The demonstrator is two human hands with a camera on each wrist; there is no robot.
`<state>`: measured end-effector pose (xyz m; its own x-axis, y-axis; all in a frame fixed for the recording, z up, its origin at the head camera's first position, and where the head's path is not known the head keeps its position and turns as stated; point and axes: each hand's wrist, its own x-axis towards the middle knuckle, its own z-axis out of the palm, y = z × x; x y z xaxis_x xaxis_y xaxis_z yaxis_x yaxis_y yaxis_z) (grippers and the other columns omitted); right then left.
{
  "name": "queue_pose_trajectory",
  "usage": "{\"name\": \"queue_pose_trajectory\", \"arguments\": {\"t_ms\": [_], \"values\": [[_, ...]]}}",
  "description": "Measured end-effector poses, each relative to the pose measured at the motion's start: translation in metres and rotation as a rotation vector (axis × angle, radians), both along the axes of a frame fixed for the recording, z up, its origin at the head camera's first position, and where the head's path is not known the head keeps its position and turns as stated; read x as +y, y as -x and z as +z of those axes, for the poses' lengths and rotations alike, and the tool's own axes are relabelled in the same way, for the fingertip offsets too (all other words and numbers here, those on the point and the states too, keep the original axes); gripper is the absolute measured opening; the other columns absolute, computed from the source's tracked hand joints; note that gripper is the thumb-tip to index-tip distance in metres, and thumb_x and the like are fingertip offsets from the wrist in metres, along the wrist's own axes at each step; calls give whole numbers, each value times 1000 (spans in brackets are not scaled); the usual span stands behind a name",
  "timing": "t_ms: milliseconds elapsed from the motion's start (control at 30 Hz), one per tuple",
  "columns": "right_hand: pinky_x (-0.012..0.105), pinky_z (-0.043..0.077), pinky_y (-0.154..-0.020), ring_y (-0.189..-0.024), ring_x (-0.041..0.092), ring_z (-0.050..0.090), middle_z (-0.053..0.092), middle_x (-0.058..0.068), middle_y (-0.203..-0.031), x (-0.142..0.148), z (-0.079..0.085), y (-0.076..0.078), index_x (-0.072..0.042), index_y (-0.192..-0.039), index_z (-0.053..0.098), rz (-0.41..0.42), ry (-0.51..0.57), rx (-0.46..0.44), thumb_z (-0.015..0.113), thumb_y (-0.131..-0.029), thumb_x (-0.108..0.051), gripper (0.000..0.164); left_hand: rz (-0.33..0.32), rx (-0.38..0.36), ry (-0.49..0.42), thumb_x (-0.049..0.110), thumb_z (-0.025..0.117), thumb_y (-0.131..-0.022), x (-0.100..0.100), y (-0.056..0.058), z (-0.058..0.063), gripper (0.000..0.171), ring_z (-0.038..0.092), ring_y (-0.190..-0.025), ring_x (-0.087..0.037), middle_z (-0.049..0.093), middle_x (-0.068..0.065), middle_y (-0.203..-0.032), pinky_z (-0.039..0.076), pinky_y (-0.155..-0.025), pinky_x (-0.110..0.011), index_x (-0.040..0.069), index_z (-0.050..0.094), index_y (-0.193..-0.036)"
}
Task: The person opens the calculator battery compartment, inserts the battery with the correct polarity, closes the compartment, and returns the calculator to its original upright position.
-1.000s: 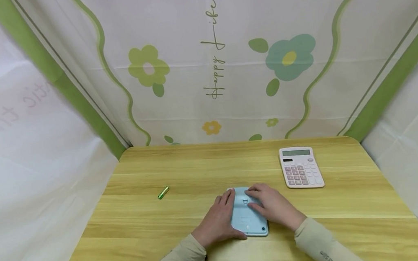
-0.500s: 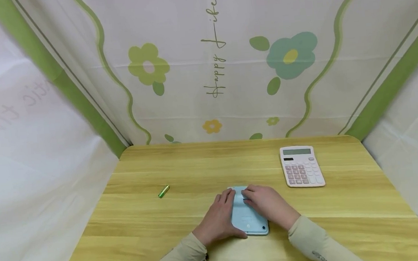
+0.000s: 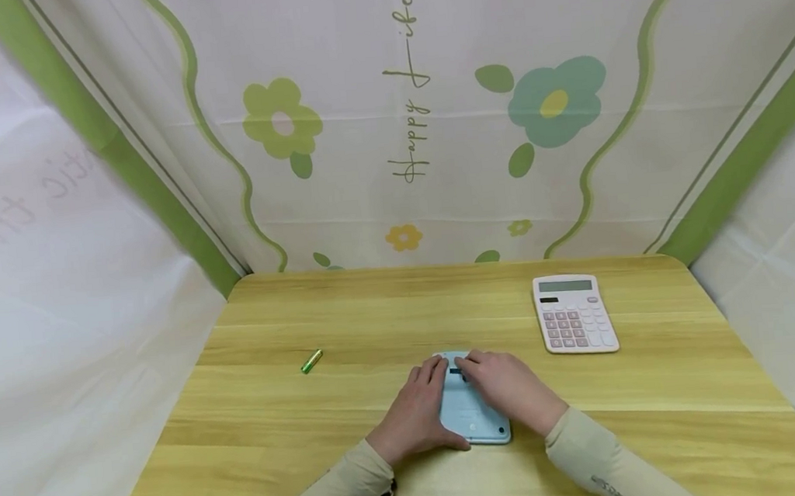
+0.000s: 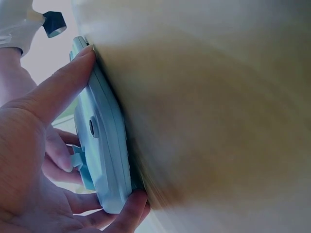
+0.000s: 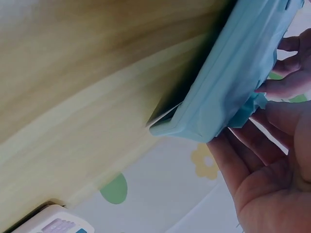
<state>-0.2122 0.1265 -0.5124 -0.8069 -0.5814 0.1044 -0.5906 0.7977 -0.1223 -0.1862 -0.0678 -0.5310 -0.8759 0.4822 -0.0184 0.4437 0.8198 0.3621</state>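
A light-blue calculator [image 3: 473, 421] lies face down on the table, its back turned up. My left hand [image 3: 413, 412] grips its left side, thumb at the near edge and fingers at the far end. With thumb and fingers, my right hand [image 3: 510, 387] pinches the small battery cover [image 4: 86, 171], which stands tilted up from the back. A dark opening [image 3: 455, 371] shows beside the right fingertips in the head view. From the right wrist view, the cover's clip end sits by the right thumb, and the inside of the compartment is hidden.
A pink calculator [image 3: 574, 313] lies face up at the back right of the wooden table [image 3: 259, 446]. To the left is a green battery [image 3: 311, 361]. A white flowered curtain [image 3: 366, 204] hangs behind the table's far edge.
My right hand has shifted slightly left and toward the calculator's far end, and now pinches the battery cover, which has lifted, baring a dark opening. My left hand keeps its grip.
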Motion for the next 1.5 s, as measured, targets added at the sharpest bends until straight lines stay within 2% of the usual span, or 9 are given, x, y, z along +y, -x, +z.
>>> {"name": "queue_pose_trajectory", "arguments": {"t_ms": [200,500,867,1000,1200,1333,1500], "values": [[39,63,-79,-89,23,74,74,9,-111,1,1,4,-9,-127,72,-5,21,-33,66,-100,-10,28,2,-11,0,62,93,-64,0,1,0,128,48,-135,-30,40,-13,-160,48,-113,-39,2,32,-159],[38,63,-77,-88,22,75,77,8,-107,7,1,10,-8,-124,74,58,43,32,69,-97,-6,28,0,-10,-7,62,93,-64,0,0,-1,127,48,-134,-29,40,-12,-159,48,-112,-39,3,33,-159],[37,62,-73,-81,20,73,76,6,-97,5,3,10,-7,-114,78,61,96,38,72,-95,-8,20,-3,-9,-14,62,93,-64,-1,0,0,127,48,-134,-29,40,-13,-159,48,-112,-39,3,33,-159],[35,62,-75,-82,16,72,76,1,-93,5,4,10,-9,-108,80,41,168,12,73,-96,-11,14,-2,-10,-22,61,94,-64,-1,0,-1,127,48,-134,-30,40,-13,-159,48,-112,-40,3,33,-159],[38,62,-84,-93,16,74,78,0,-100,9,5,12,-10,-107,79,-26,298,-89,71,-98,-12,12,2,-25,-33,60,94,-64,-1,0,-3,128,47,-135,-30,39,-13,-160,48,-112,-41,3,32,-159],[39,63,-85,-96,17,75,79,2,-104,13,7,14,-11,-109,78,-56,339,-125,69,-99,-13,14,3,-29,-32,60,94,-64,-1,-1,-4,128,47,-134,-30,39,-13,-160,48,-112,-40,3,31,-160],[39,63,-84,-97,19,74,79,3,-106,21,11,16,-10,-109,79,-77,375,-124,69,-99,-12,14,-4,-7,-27,60,95,-64,-2,-1,-2,128,48,-133,-30,40,-14,-159,49,-111,-39,3,32,-159]]}}
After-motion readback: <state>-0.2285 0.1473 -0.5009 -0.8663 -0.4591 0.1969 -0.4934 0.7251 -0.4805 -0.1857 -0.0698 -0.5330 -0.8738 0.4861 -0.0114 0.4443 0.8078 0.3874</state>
